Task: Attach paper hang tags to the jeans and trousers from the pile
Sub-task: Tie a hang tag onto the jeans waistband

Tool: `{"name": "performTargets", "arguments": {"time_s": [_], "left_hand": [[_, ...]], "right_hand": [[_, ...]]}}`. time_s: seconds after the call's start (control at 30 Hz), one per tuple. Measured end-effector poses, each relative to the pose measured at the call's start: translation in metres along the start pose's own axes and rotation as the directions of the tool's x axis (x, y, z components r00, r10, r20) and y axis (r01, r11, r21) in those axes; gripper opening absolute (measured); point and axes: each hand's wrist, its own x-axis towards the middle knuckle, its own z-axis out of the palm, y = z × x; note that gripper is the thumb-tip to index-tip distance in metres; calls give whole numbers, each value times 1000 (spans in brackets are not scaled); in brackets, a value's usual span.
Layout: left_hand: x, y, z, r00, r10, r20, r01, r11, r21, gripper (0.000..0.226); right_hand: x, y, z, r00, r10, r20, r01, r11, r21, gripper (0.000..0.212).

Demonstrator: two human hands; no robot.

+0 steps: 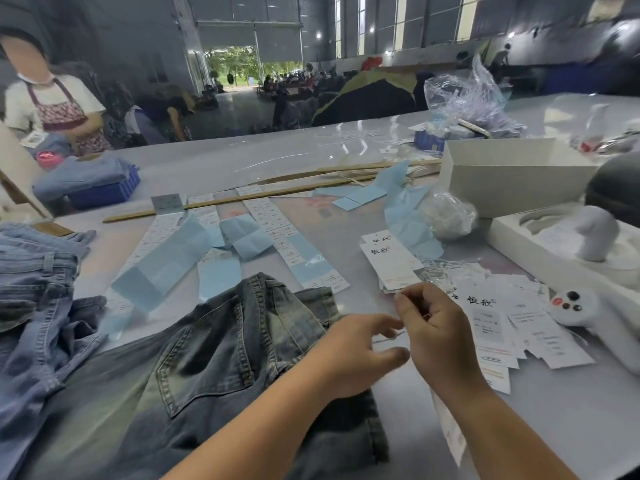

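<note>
Dark washed jeans point(221, 344) lie across the table in front of me, back pocket up. My right hand point(436, 334) hovers just right of the waistband, its thumb and fingers pinching a thin string. My left hand point(360, 348) sits over the jeans' right edge with fingers loosely spread toward that string; whether it touches the string is blurred. White paper hang tags point(388, 261) lie stacked beyond my right hand, and more hang tags point(512, 327) are scattered to its right. A lighter pile of jeans point(31, 282) sits at the left.
Strips of blue and white sticker labels point(214, 244) lie mid-table by long wooden sticks point(242, 197). A white box point(512, 174), a white tray point(540, 244) and a white controller point(581, 310) stand at the right. A person in an apron stands far left.
</note>
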Motion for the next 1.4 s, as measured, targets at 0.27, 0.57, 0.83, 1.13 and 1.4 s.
{"name": "performTargets", "arguments": {"time_s": [0.27, 0.57, 0.83, 1.13, 1.4], "left_hand": [[45, 20, 22, 986, -166, 16, 157, 892, -423, 13], [77, 43, 34, 931, -317, 184, 348, 608, -714, 3], [108, 53, 45, 819, -567, 81, 398, 462, -793, 16], [141, 50, 12, 806, -564, -177, -24, 268, -963, 16], [158, 51, 11, 825, -466, -319, -117, 411, -904, 12]], "right_hand": [[7, 28, -29, 1000, 9, 6, -8, 985, -175, 18], [17, 47, -50, 991, -124, 43, 130, 895, -427, 15], [22, 70, -54, 991, -91, 97, 128, 860, -494, 10], [56, 107, -54, 967, 255, 20, -175, 717, -675, 52], [71, 115, -54, 952, 302, 48, -180, 680, -711, 88]]}}
